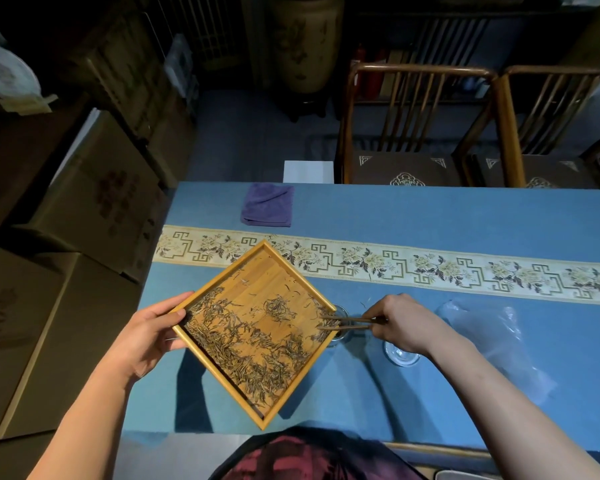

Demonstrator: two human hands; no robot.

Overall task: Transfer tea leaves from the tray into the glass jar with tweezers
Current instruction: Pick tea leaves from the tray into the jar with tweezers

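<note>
My left hand [151,336] grips the left corner of a square bamboo tray [257,258], held above the blue table with one corner pointing at me. Dry tea leaves [253,344] lie scattered over the tray's lower half and right corner. My right hand [400,323] pinches dark wooden tweezers [347,323], their tips reaching left among the leaves at the tray's right corner. The glass jar [342,332] stands just under that corner, mostly hidden by the tray.
A glass lid [400,356] lies under my right wrist. A crumpled clear plastic bag [492,337] lies to the right, a folded purple cloth [269,204] at the table's far side. Wooden chairs [416,133] stand beyond the table, cardboard boxes [94,202] to the left.
</note>
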